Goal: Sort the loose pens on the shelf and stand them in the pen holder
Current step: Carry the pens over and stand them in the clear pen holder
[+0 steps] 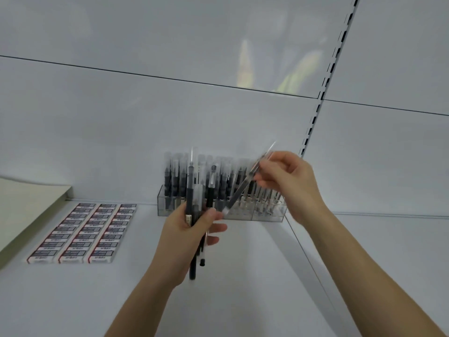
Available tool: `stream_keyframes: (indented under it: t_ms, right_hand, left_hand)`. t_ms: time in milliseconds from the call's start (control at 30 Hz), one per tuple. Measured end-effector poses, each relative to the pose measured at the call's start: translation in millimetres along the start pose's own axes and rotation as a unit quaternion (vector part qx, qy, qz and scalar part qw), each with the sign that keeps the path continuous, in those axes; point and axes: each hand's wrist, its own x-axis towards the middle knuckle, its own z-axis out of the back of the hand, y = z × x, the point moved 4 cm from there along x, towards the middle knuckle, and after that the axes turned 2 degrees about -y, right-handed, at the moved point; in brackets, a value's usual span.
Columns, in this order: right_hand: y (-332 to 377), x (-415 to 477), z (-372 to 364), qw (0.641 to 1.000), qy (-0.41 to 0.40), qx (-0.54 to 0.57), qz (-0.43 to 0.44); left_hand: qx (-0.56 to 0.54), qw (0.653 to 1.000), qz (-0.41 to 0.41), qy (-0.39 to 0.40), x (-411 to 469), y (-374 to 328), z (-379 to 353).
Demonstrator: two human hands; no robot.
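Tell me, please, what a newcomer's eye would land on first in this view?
The two hands at centre draw the eye first: the left hand grips a bundle of pens upright, while the right hand pinches a single pen slanted in front of the clear pen holder, which stands packed with pens at the back of the shelf. To the left, rows of small labelled boxes lie flat.

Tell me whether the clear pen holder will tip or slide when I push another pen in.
Probably won't tip: the pen holder is long and low, sitting flat on the shelf. It likely feels weighty, being packed with pens. It may slide little, since it seems to stand against the back wall.
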Motion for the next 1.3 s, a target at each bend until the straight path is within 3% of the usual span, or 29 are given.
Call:
stream_keyframes:
  t_ms: [133, 267, 667, 800, 1000, 1100, 1167, 1300]
  right_hand:
    - [-0.9, 27.9, 12.6, 0.97, -0.099, -0.182, 0.127]
    - [-22.9, 42.0, -1.7, 0.951, -0.066, -0.266, 0.145]
    - [-45.3, 53.7, -17.4, 0.942, -0.026, -0.313, 0.119]
    - [-67.1, 51.2, -18.2, 0.93, 0.005, -0.359, 0.071]
    - [-75.4, 38.6, -16.6, 0.938, 0.024, -0.344, 0.008]
    - [-53.7, 17.3, -10.1, 0.979, -0.007, -0.204, 0.002]
    - [-41.1, -2.9, -11.9, 0.994, 0.026, -0.104, -0.022]
    - [-30.0, -23.3, -14.3, 0.995, 0.067, -0.058, -0.035]
  left_hand:
    - [-0.034, 0.998, 0.02, -0.048, 3.5, 2.9, 18.1]
    - [-0.042, 0.998, 0.016, -0.051, 3.0, -0.4, 24.5]
    - [-0.043, 0.998, 0.014, -0.045, -0.5, 0.6, 28.1]
    - [-0.045, 0.998, 0.008, -0.045, -1.3, 0.7, 26.2]
    - [-0.037, 0.999, 0.005, -0.036, -1.6, 1.7, 24.4]
    - [-0.034, 0.999, 0.009, -0.023, -0.6, 3.2, 19.1]
    - [-0.034, 0.999, 0.013, -0.01, 0.2, 4.5, 10.1]
    - [-0.018, 1.0, 0.009, 0.015, 0.9, 5.4, -11.7]
